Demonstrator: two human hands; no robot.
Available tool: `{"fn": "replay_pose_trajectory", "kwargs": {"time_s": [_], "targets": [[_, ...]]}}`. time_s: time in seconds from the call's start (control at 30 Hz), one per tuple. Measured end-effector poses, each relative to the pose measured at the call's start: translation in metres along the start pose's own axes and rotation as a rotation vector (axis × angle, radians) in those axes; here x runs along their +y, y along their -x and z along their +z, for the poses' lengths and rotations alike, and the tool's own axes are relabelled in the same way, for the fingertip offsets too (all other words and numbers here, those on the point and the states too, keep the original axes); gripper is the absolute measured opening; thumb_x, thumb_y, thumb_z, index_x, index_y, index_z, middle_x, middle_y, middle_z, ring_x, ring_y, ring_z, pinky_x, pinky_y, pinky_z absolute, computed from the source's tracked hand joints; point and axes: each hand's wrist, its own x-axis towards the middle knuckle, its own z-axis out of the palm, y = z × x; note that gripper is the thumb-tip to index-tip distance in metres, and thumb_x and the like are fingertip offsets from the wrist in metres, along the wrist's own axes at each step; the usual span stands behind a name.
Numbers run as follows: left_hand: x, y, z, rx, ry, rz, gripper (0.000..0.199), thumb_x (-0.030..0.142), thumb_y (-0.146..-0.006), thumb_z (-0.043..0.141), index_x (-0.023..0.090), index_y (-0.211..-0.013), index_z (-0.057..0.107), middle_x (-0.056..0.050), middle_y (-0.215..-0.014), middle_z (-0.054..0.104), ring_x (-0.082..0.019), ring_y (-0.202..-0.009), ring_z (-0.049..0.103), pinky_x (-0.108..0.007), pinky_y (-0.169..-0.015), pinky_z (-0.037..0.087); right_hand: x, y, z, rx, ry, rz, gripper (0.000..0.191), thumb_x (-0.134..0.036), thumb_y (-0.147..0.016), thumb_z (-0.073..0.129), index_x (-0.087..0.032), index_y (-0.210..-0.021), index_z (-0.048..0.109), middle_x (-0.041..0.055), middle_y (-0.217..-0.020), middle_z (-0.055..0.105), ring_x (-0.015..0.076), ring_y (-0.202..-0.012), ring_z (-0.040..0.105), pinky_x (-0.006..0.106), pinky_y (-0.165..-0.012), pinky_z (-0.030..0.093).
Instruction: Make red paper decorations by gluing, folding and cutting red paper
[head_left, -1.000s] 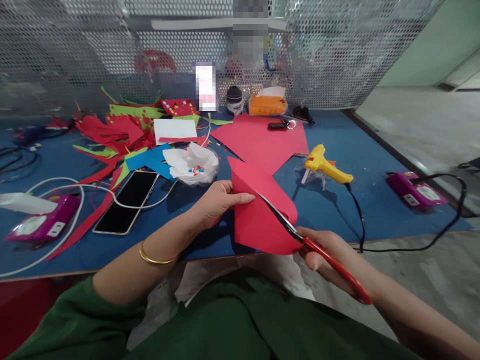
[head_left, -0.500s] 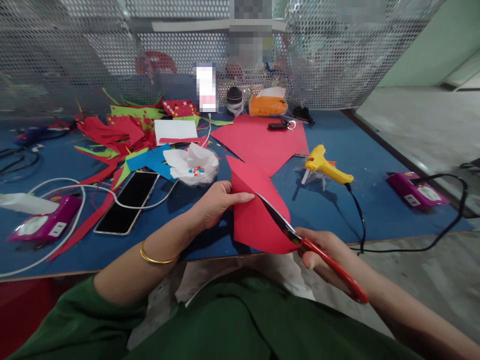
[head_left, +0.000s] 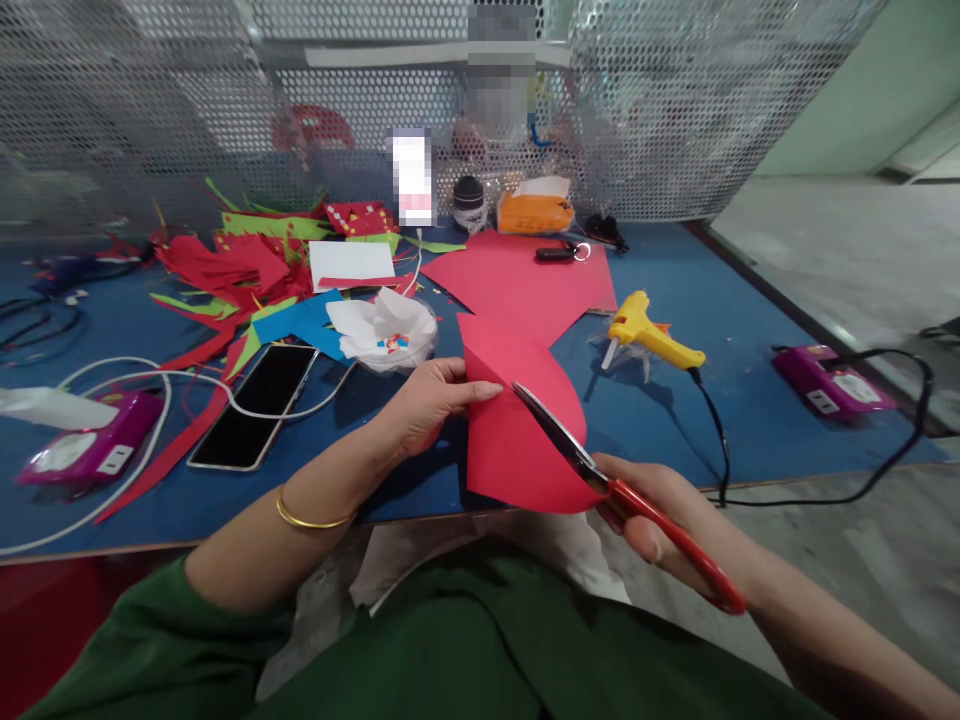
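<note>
Perforated metal panel (head_left: 660, 120) is spanning the background, with the blue counter (head_left: 675, 260) running below it. Over the front edge, the person is holding up a red sheet (head_left: 510, 455), curved, near the body. Left hand (head_left: 431, 408) is pinching its left side, thumb across the face; right hand (head_left: 664, 487) is gripping the red-handled scissors (head_left: 675, 540), blades slanting across the sheet.

Change is small: over the last second the left thumb is backing off slightly leftward, so the blade tips are now sitting just beside it with a sliver of red between. Right thumb is sitting a bit lower too. Looks like a regrip rather than clear cutting progress; blade opening and cut length are hard to tell.

Around: red and green scraps (head_left: 232, 265) are heaping up at back left. Flat red sheet (head_left: 517, 285) is lying just beyond the held one. Dark smartphone (head_left: 247, 430) is lying left, a white cable crossing it. Yellow glue gun (head_left: 652, 335) is resting to the right, its black cord running near the right hand. White-lined bowl (head_left: 420, 358) is standing close past the left hand, probably the nearest obstacle. Key fob (head_left: 555, 254) is lying on the flat sheet, likely pinning it.
</note>
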Motion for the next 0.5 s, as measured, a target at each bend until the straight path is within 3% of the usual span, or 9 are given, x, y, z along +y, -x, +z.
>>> {"fn": "replay_pose_trajectory", "kwargs": {"time_s": [0.5], "targets": [[-0.0009, 0.0008, 0.0008, 0.028, 0.059, -0.026, 0.036, 0.025, -0.059, 0.09, 0.016, -0.092, 0.077, -0.007, -0.097, 0.078, -0.017, -0.082, 0.068, -0.028, -0.072, 0.051, 0.0004, 0.0032, -0.0035, -0.043, 0.028, 0.049, 0.087, -0.1, -0.062, 0.033, -0.02, -0.088, 0.057, -0.0014, -0.069, 0.049, 0.0133, -0.062, 0.037, 0.027, -0.055, 0.035]]}}
